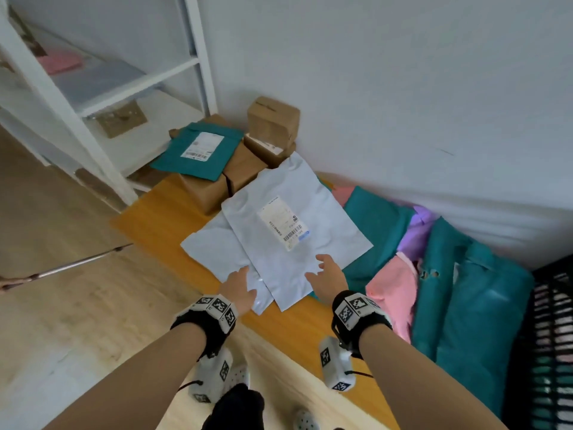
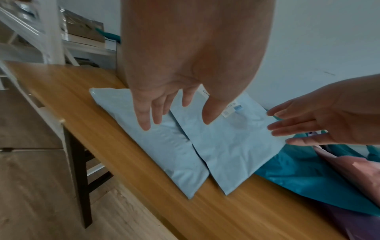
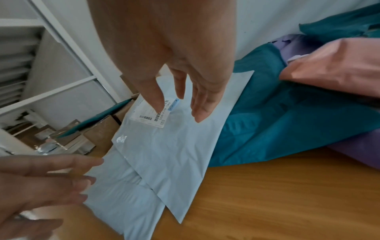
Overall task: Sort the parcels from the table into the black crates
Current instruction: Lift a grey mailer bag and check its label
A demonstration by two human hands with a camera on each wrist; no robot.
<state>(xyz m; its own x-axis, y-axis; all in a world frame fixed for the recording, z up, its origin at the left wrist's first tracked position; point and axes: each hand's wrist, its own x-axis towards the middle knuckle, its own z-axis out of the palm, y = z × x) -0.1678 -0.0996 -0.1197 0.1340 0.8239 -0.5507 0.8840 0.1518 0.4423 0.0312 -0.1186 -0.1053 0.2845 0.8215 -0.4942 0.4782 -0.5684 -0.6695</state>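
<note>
Two pale blue mailer bags lie overlapping on the wooden table [image 1: 161, 218]. The upper bag [image 1: 297, 212] carries a white barcode label and partly covers the lower bag [image 1: 210, 243]. My left hand [image 1: 245, 280] reaches over the near edge of the lower bag with its fingers [image 2: 148, 116] spread and straight, holding nothing. My right hand [image 1: 319, 268] reaches over the near part of the upper bag [image 3: 168, 146], fingers [image 3: 201, 110] straight and apart, also holding nothing. A black crate [image 1: 555, 336] shows at the far right edge.
Teal [image 1: 483, 305], pink [image 1: 393, 290] and purple [image 1: 415, 231] mailers are piled on the table's right side against the wall. Cardboard boxes [image 1: 273, 122] and a teal mailer [image 1: 198, 150] sit at the back. A white shelf unit [image 1: 93, 103] stands to the left.
</note>
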